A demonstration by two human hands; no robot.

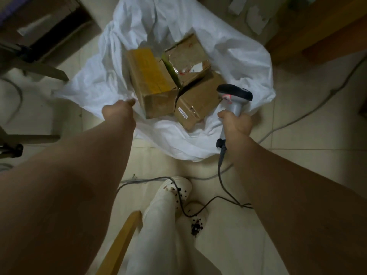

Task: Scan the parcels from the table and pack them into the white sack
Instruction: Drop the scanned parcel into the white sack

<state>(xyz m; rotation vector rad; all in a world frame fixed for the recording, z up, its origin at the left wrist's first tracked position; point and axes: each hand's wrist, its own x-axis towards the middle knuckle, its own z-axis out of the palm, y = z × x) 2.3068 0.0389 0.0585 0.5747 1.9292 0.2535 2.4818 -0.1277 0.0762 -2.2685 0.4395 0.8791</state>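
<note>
Sack [95, 76] white, crumpled, open, three brown parcels [153, 80] inside; left hand [117, 112] pinches rim, right hand [236, 124] grips scanner [235, 96]

Bare forearms [95, 161], white trousers [158, 241], white clogs [181, 186] dotted with small dark charms [196, 228]

1. The only view is worn on the head and looks steeply down and forward at the tiled floor [317, 139].
2. The white sack [228, 56] sits close below, in the far middle; the person's shoes [178, 187] are nearest.
3. Its wide angle takes in the left forearm [79, 175] and right forearm [278, 175], which reach in from the near corners.
</note>
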